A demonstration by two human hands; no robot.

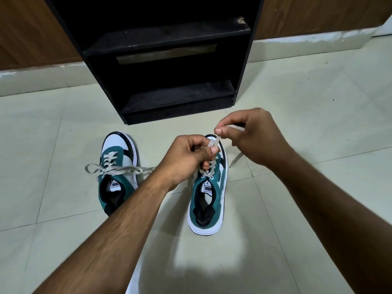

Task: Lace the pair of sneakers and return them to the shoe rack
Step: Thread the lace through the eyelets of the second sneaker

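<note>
Head view, centre of the frame: both hands pinch the pale lace (212, 143) above the right-hand sneaker (209, 192), left hand (186, 158) clamped low on it, right hand (252, 136) nipping it higher, while the tied sneaker (117, 170) sits centre-left before the black shoe rack (167, 60).
</note>
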